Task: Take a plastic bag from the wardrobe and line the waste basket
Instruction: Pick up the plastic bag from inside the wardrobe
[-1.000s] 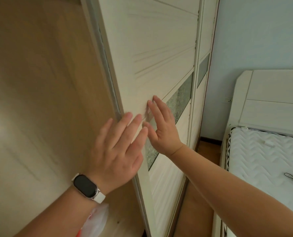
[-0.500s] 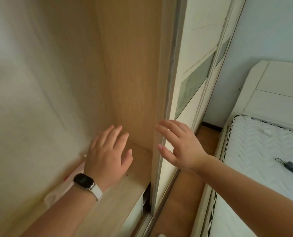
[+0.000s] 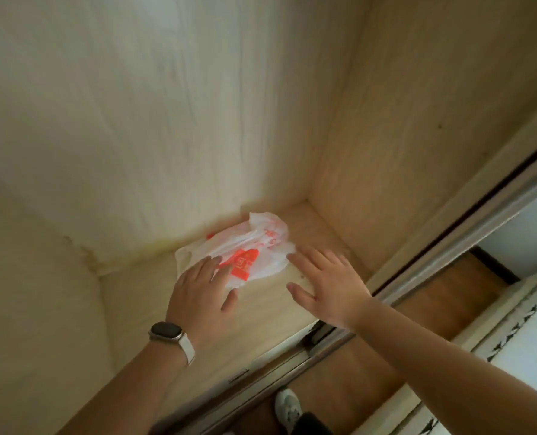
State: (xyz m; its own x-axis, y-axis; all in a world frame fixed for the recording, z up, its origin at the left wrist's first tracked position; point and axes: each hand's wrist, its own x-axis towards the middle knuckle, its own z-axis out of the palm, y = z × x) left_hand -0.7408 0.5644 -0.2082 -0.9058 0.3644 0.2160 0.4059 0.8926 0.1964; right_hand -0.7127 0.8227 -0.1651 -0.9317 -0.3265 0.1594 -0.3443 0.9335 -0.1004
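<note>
A crumpled white plastic bag (image 3: 254,246) with red print lies on the wardrobe shelf (image 3: 260,312), close to the back right corner. My left hand (image 3: 202,293), with a watch on the wrist, is flat and spread, its fingertips on the bag's near left edge. My right hand (image 3: 326,284) is also spread, fingertips at the bag's right edge. Neither hand holds the bag. The waste basket is out of sight.
The wardrobe's back panel (image 3: 135,120) and right side panel (image 3: 417,136) wall in the shelf. The sliding door track (image 3: 292,362) runs along the shelf's front. Below are a wooden floor (image 3: 402,340), my shoe (image 3: 287,409) and a bed edge (image 3: 511,334) at right.
The sliding door was pushed aside to the right, and the view dropped to the shelf. Both hands left the door and came down onto the bag.
</note>
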